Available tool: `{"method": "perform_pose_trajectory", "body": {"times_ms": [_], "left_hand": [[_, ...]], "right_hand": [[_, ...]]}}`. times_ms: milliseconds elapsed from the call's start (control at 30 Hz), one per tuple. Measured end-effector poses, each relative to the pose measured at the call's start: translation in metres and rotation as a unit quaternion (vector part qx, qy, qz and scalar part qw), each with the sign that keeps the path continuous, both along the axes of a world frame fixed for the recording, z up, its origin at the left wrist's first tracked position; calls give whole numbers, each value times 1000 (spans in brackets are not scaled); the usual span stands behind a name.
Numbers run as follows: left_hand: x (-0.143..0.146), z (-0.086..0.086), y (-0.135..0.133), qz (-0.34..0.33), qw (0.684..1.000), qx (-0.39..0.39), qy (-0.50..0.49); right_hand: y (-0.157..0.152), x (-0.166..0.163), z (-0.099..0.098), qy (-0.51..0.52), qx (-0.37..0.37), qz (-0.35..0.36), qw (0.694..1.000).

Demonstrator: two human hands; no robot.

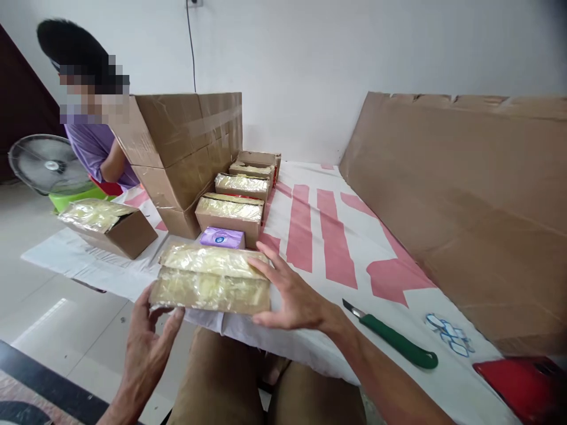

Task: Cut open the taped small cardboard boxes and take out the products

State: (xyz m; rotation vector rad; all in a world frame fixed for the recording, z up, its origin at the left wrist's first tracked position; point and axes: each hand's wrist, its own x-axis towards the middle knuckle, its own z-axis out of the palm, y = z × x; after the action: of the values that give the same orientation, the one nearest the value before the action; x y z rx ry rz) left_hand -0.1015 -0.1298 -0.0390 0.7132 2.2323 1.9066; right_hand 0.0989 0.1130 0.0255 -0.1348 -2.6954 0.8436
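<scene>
Package: oblong, pale yellow under shiny clear plastic [212, 286], two long rows showing; it sits at the clock's centre, close by the near edge of the table [425, 304]. Whether it rests or is lifted, I cannot tell.
Near edge: runs along six o'clock, the person's brown-clad knees [212, 383] just below.
Open room: widest at two o'clock, over a white cloth with pinkish-red bands [301, 230].
Left hand [148, 333]: at eight o'clock, fingers curled round the near left corner, thumb set apart at the near side; holding.
Right hand [290, 298]: at three o'clock, fingers spread wide and gripping the right end, thumb at its near corner.
Package to fingers: between the two hands, touching both.
Twelve o'clock: purple packet [221, 238] just beyond, then brown cardboard cartons with pale wrapped contents [230, 212].
Ten o'clock: open brown carton [133, 233].
Eleven o'clock: tall carton stack [177, 141].
Between three and four: green-handled knife [394, 339], blade bare.
</scene>
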Motion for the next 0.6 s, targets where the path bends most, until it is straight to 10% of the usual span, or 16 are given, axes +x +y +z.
{"method": "perform_pose_trajectory", "body": {"times_ms": [233,600], "left_hand": [[-59,-28,51,16,1000,24,-1],[1,-101,23,-1,997,-39,61]], "right_hand": [[16,-68,-17,-66,-84,-63,992],[23,-28,-69,157,-154,-165,962]]}}
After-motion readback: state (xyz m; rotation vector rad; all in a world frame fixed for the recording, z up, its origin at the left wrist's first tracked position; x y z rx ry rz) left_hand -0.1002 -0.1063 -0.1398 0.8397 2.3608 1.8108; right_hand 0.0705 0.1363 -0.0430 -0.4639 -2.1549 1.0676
